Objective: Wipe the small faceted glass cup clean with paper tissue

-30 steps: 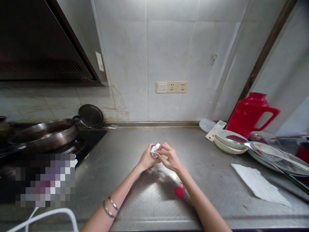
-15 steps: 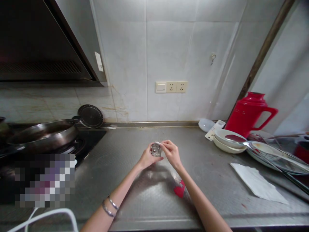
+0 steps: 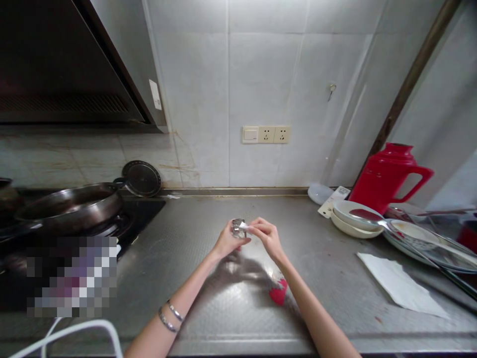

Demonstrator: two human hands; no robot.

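My left hand (image 3: 225, 242) is wrapped around a small clear glass (image 3: 237, 231), held above the steel counter with its round end facing me. From the other side, my right hand (image 3: 267, 235) pinches a small white piece that looks like tissue (image 3: 243, 225) against the glass. Whether the white piece reaches inside the glass or only touches its rim, I cannot tell. Below my right wrist, a red heart-shaped patch on see-through plastic (image 3: 278, 292) lies on the counter, partly hidden by the forearm.
A white paper sheet (image 3: 402, 286) lies to the right, near stacked white bowls (image 3: 354, 229), plates with utensils and a red thermos jug (image 3: 389, 176). On the left, a steel pan (image 3: 70, 211) sits on the black stove. A white cable (image 3: 85, 325) loops at lower left.
The white piece has moved from the top edge of the glass to across its face, with my right fingers shifting slightly left and down. The glass has turned a little.
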